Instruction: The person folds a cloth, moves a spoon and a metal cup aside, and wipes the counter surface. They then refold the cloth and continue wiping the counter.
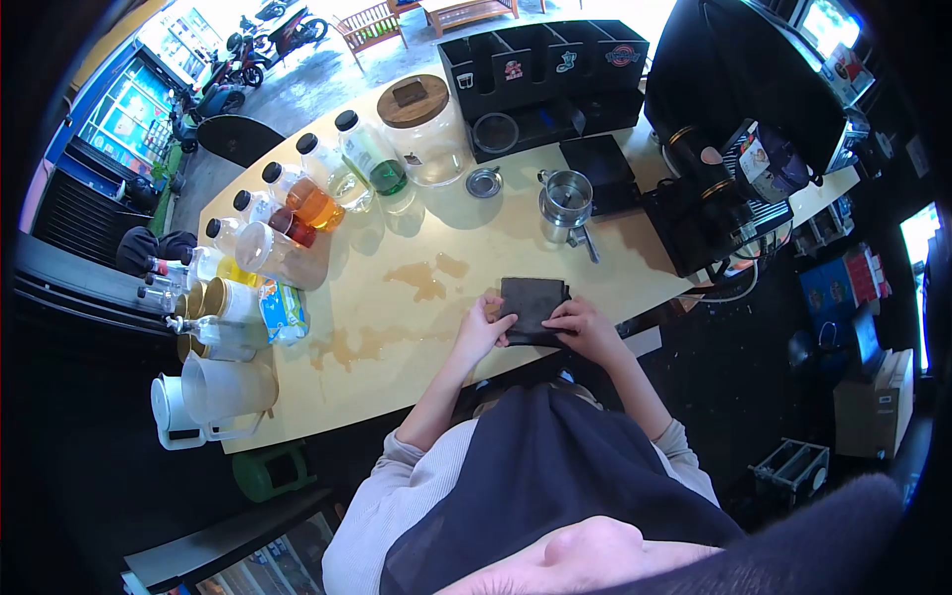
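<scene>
A folded dark grey cloth [534,305] lies at the front edge of the wooden table, between both hands. My left hand [484,325] grips its left side, thumb on top. At its right side, my right hand [581,327] pinches the lower right part with bent fingers. Brown spilled liquid [428,281] lies in a patch left of the cloth. A longer wet streak [347,347] runs further left, toward the front edge. Behind the cloth stands a metal cup [567,194] with a handle, and beside it a small metal lid [484,182].
Bottles of coloured liquid [315,203] and a wooden-lidded jar [432,149] line the back left. Pitchers [228,387] and a wipes pack [284,311] stand at the left end. A black compartment organizer [545,84] is at the back, with a black machine [709,218] at right.
</scene>
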Demonstrator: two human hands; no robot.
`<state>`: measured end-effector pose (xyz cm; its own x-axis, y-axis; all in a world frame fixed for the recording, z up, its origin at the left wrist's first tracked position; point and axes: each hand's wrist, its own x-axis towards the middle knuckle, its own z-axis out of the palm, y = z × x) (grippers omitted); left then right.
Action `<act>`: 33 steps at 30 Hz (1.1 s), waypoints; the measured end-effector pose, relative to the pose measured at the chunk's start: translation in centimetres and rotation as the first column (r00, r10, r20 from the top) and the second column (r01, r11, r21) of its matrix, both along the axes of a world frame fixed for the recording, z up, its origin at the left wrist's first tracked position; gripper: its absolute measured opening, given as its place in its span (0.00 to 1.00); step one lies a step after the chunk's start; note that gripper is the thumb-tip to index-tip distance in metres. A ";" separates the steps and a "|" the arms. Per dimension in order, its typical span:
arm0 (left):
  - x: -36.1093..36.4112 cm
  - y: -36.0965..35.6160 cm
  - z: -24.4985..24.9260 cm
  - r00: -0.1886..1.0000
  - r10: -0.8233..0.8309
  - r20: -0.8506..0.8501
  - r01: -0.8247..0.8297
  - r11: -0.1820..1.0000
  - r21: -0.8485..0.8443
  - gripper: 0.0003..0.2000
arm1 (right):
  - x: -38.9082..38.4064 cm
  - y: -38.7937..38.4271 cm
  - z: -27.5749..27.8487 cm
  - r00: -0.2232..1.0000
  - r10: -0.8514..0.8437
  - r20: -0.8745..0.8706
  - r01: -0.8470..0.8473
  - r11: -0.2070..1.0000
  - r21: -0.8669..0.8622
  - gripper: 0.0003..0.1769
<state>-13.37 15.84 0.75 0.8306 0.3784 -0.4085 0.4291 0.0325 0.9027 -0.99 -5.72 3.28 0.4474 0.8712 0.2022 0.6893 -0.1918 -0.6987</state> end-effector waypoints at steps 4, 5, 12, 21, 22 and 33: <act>-0.8 -2.0 2.9 0.993 -0.043 -0.109 0.112 0.615 0.781 0.27 | -0.3 -0.3 -0.3 0.998 -0.066 -0.008 0.065 0.995 -0.072 0.14; -0.4 -2.1 2.6 0.993 -0.042 -0.109 0.112 0.615 0.781 0.27 | -0.2 0.0 -0.6 0.998 -0.064 -0.008 0.064 0.995 -0.072 0.14; 3.7 -1.1 0.1 0.995 -0.055 0.078 -0.039 0.506 0.862 0.21 | 1.7 2.7 -3.5 0.819 -0.537 0.203 0.549 0.836 -0.001 0.16; 4.0 -3.4 -3.4 0.960 -0.232 0.157 -0.080 0.307 0.948 0.25 | -1.2 5.6 -4.3 0.788 -0.360 0.500 0.400 0.916 0.030 0.28; 3.8 -3.7 -3.5 0.953 -0.301 0.043 0.031 0.236 0.971 0.28 | -1.9 5.7 -5.5 0.854 -0.312 0.417 0.356 0.934 -0.029 0.30; 0.1 -0.1 -0.3 0.996 -0.060 0.059 -0.029 0.416 0.909 0.30 | -2.9 6.2 -2.2 0.923 -0.038 0.382 0.150 0.951 -0.269 0.51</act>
<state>-13.28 15.77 0.44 0.8491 0.4781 0.2245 0.3549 -0.8312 0.4279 -3.89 0.45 1.09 0.4723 0.8738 0.1155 0.8546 -0.4220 -0.3026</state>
